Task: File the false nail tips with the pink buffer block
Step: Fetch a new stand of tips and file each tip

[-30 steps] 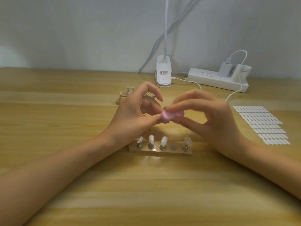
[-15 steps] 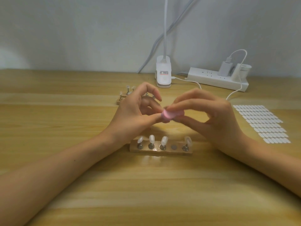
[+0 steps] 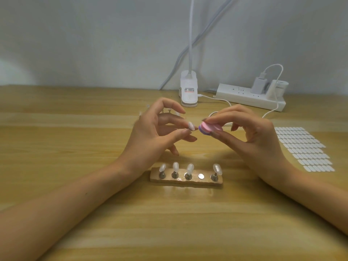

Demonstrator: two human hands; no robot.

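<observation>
My right hand pinches a small pink buffer block with a purple edge between thumb and fingers, above the table. My left hand pinches a pale false nail tip between thumb and fingertip, just left of the block with a small gap between them. Below both hands a wooden holder lies on the table with several nail tips standing on metal pins; one pin seat is bare.
A sheet of white adhesive tabs lies at the right. At the back stand a white clip lamp base and a power strip with plugs and a white cable. Another holder is mostly hidden behind my left hand.
The nail tip and block were pressed together before; now my right hand has drawn the block slightly right, leaving a small gap, and the nail tip shows.
</observation>
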